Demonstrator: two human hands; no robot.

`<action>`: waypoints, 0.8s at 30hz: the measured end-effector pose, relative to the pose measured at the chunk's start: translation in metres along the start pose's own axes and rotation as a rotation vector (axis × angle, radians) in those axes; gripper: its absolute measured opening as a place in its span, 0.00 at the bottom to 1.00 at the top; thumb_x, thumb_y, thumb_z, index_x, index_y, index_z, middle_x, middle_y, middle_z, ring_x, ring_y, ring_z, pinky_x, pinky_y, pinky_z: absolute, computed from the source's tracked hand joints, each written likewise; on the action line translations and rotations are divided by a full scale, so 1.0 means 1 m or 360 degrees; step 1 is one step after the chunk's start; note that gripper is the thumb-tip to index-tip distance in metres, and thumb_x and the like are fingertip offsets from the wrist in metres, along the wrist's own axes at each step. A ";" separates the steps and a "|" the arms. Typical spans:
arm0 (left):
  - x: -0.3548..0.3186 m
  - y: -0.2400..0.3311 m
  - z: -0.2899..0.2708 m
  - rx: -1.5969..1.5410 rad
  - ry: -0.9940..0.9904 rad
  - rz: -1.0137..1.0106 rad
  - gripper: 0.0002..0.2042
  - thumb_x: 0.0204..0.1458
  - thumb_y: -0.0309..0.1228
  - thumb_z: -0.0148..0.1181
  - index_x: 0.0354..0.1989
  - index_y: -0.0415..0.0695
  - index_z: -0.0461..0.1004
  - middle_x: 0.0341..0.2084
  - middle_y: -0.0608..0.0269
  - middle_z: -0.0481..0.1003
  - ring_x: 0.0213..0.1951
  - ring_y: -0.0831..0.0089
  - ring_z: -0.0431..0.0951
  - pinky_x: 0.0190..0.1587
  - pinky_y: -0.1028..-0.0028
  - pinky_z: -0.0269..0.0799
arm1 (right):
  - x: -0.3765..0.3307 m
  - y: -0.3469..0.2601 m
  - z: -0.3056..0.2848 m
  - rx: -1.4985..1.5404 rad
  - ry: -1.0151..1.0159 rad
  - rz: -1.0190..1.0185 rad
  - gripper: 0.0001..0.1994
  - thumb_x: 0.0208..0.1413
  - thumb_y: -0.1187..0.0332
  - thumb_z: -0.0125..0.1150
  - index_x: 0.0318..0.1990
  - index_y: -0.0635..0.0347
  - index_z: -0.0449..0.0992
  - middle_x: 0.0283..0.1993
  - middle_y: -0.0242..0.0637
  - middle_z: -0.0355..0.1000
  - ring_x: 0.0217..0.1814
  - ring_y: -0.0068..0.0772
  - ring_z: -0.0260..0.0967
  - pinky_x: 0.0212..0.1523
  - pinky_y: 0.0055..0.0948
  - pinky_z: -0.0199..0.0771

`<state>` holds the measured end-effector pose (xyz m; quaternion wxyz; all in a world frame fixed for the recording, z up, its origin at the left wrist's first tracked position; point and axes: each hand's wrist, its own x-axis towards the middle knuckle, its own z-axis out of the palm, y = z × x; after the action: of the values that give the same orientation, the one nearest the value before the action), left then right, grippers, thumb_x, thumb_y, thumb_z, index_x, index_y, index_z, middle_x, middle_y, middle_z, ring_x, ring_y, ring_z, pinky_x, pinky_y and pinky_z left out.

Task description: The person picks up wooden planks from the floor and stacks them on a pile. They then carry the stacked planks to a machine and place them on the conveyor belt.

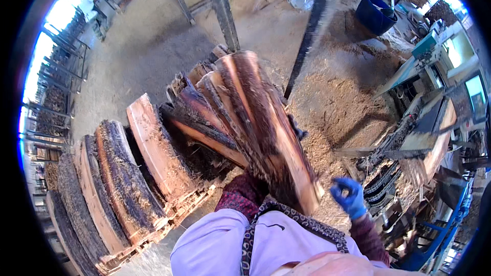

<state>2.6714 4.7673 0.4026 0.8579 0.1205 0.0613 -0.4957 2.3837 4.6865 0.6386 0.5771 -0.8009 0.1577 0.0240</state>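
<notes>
Brown, bark-edged wood slab (268, 128) lies lengthwise in front of the torso, near end by the apron (296, 240), far end over a heap of rough slabs (192, 99); left sleeve (240, 194) runs in behind it, left hand mostly hidden, so can't tell its grip; right hand (349, 198), blue glove, is just right of the slab's near end, apart from it, fingers curled loosely with a gap to the thumb, nothing visible in it; row of bark-faced slabs (123, 179) leans side by side to the left; sawdust (327, 107) covers the floor right of the slab; chain machinery (383, 179) near right; dark blue tub (376, 18) far right; steel post (220, 7) beyond the slab's far end; another person (91, 10) far left.
</notes>
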 end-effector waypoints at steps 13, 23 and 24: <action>-0.105 -0.220 0.286 0.1515 -0.0606 -0.0290 0.25 0.71 0.45 0.43 0.70 0.45 0.64 0.59 0.66 0.74 0.50 0.74 0.76 0.57 0.70 0.72 | -0.203 0.138 -0.072 0.0966 0.0935 -0.0482 0.57 0.48 0.30 0.68 0.74 0.66 0.55 0.70 0.35 0.64 0.70 0.31 0.62 0.69 0.34 0.62; -0.105 -0.340 0.440 0.2011 -0.1582 0.0918 0.28 0.62 0.39 0.62 0.67 0.41 0.67 0.64 0.53 0.70 0.66 0.64 0.69 0.68 0.66 0.65 | -0.284 0.068 -0.292 0.1334 0.1605 -0.0558 0.29 0.70 0.47 0.50 0.69 0.59 0.68 0.62 0.35 0.74 0.61 0.32 0.72 0.65 0.34 0.70; -0.090 -0.354 0.460 0.2302 -0.1785 0.1027 0.30 0.58 0.42 0.66 0.66 0.42 0.68 0.64 0.51 0.71 0.66 0.61 0.69 0.68 0.64 0.64 | -0.278 0.069 -0.337 0.1205 0.1655 -0.0453 0.30 0.69 0.45 0.50 0.66 0.60 0.70 0.60 0.39 0.75 0.60 0.37 0.73 0.63 0.36 0.71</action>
<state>2.3133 4.5494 0.8140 0.5759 0.3760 -0.7123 -0.1399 2.0520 4.4152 0.7489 0.6651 -0.4629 0.3060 -0.4998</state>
